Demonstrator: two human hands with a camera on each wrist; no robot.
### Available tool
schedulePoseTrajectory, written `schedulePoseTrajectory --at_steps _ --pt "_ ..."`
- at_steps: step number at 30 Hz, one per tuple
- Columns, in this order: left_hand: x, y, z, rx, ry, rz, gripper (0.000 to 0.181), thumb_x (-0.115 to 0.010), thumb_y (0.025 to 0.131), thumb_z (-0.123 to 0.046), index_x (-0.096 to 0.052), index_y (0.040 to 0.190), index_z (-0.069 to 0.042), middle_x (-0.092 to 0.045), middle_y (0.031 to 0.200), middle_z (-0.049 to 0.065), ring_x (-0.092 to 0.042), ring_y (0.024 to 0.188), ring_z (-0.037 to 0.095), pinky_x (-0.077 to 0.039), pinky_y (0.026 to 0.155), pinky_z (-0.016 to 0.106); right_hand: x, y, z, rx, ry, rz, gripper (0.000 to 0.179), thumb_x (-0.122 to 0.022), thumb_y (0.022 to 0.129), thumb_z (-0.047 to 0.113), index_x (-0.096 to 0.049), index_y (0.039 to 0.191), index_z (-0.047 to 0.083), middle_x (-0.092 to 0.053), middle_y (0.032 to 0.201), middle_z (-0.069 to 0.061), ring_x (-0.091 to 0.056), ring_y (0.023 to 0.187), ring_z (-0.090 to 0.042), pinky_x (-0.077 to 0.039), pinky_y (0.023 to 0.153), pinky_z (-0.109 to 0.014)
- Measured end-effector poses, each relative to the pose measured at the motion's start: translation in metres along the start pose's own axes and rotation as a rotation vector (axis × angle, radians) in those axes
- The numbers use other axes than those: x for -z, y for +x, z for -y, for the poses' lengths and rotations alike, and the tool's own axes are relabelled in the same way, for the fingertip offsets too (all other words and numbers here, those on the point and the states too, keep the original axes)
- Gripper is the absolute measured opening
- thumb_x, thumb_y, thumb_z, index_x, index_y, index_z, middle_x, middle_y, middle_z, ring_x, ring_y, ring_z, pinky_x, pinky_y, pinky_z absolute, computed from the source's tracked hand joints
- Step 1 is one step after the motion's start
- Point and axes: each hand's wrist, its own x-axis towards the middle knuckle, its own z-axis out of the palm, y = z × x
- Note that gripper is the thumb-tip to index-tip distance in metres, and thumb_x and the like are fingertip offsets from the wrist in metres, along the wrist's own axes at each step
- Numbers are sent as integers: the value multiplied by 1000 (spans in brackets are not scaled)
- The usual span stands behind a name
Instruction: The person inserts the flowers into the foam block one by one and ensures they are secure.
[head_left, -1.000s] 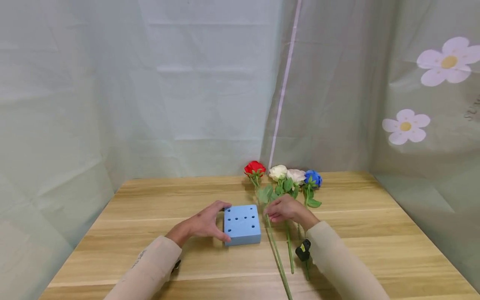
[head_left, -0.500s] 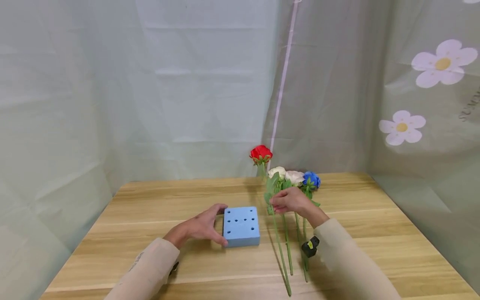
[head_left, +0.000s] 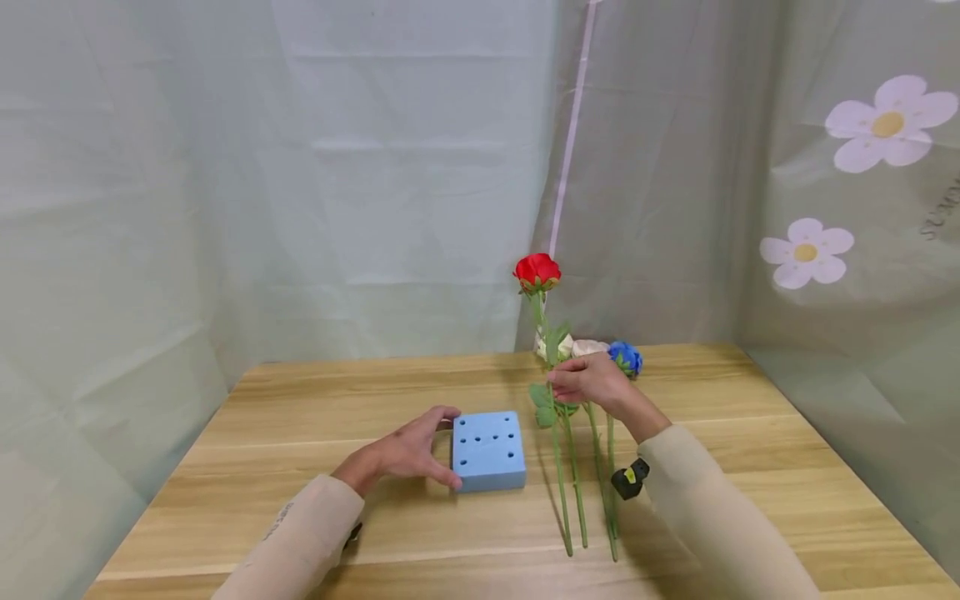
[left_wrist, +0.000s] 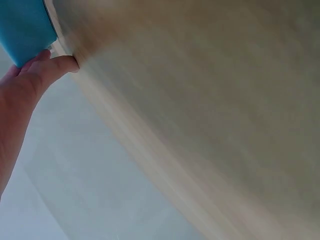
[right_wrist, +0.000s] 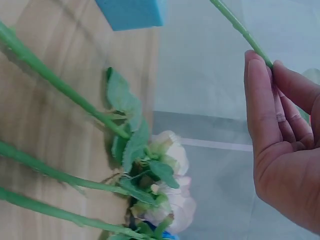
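Observation:
A blue block (head_left: 487,460) with several small holes in its top lies on the table. My left hand (head_left: 405,448) holds it at its left side, thumb near the front corner and fingers near the back corner. In the left wrist view, fingers touch the blue block's side. My right hand (head_left: 592,385) pinches the green stem of a red rose (head_left: 537,272) between thumb and fingertips. The rose is upright, its bloom above the tabletop. In the right wrist view the pinched stem (right_wrist: 240,27) points up toward the upper left.
Right of the block lie a cream rose (head_left: 558,347), a pale pink rose (head_left: 590,347) and a blue rose (head_left: 626,357), stems toward the near edge. The wooden table (head_left: 300,400) backs onto hanging cloth (head_left: 420,200).
My right hand has lifted the red rose from lying on the table to upright, moving up and slightly right. The left hand has stayed at the block.

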Motion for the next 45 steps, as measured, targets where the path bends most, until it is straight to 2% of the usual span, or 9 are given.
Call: schedulePoseTrajectory --at_steps 4,9,12,16,22,26,33,45 --pt "0 1 -1 5 -11 -2 109 -94 68 -29 -29 149 2 -40 150 16 -37 140 36 -29 114 53 3 1 10 20 0 -18 31 -65 97 11 -63 117 -14 -70 94 -14 -69 77 -15 -59 79 -34" --pt "0 1 -1 9 -29 -1 107 -95 67 -27 -30 149 1 -40 150 15 -38 140 36 -30 114 53 4 2 22 40 9 -30 33 -66 98 14 -63 120 -11 -69 103 -20 -71 86 -22 -58 82 -35" --pt "-1 1 -1 12 -37 -2 107 -95 67 -26 -31 149 0 -40 150 15 -38 140 36 -30 114 53 4 2 28 56 2 -36 34 -66 98 16 -64 120 -10 -67 109 -24 -71 87 -22 -58 81 -33" --pt "-2 0 -2 8 -42 -3 106 -94 68 -25 -31 148 0 -39 150 15 -37 140 37 -31 113 54 3 1 35 80 0 -47 35 -66 98 17 -64 120 -10 -68 109 -23 -71 82 -18 -58 79 -32" --pt "-2 -1 -5 13 -53 0 104 -94 68 -23 -32 148 -1 -39 151 15 -37 141 38 -30 113 55 1 -1 48 109 -37 -61 35 -66 98 21 -66 120 -6 -71 105 -17 -71 85 -18 -58 83 -35" --pt "-2 -1 -5 17 -53 0 105 -94 67 -23 -32 149 -1 -39 151 15 -37 141 38 -31 113 55 -1 0 58 124 -32 -63 35 -66 98 20 -66 121 -6 -70 107 -16 -71 89 -21 -57 86 -39" --pt "-3 0 -5 5 -48 2 104 -94 68 -23 -32 149 1 -39 151 16 -37 140 39 -32 112 54 -5 1 72 140 -33 -61 34 -67 98 22 -67 120 -3 -70 111 -16 -71 95 -23 -57 84 -33" --pt "-4 1 -5 -2 -44 5 102 -94 69 -23 -33 148 0 -39 151 16 -37 140 39 -32 112 55 -10 4 86 205 0 -74 30 -65 99 17 -67 119 -6 -70 111 -18 -70 101 -31 -57 84 -33"
